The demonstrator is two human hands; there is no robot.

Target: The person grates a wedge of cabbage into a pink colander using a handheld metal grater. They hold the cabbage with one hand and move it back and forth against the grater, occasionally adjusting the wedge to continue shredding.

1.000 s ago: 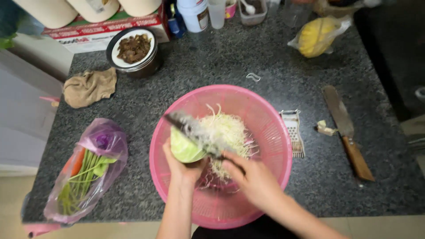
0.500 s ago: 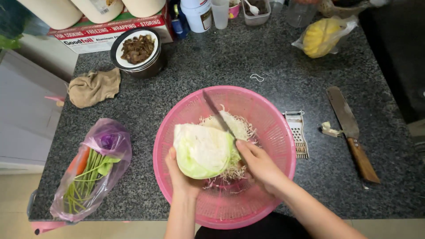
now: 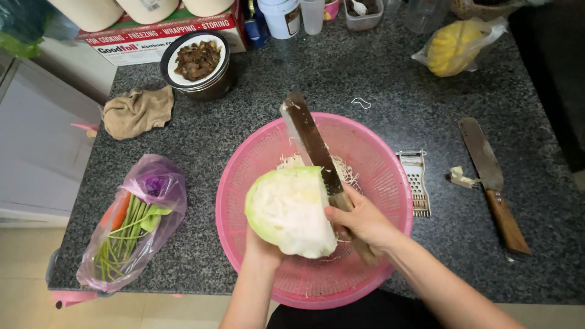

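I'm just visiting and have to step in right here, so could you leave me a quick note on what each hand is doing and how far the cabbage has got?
Left hand: holds the cut cabbage half from below, cut face up, over the pink colander.
Right hand: grips a long knife, blade against the cabbage's right edge, tip pointing away.
Done: some shredded cabbage lies in the colander.
Left: most of the half remains whole.
Nearby on the counter: a grater, a second knife, a bag of vegetables.
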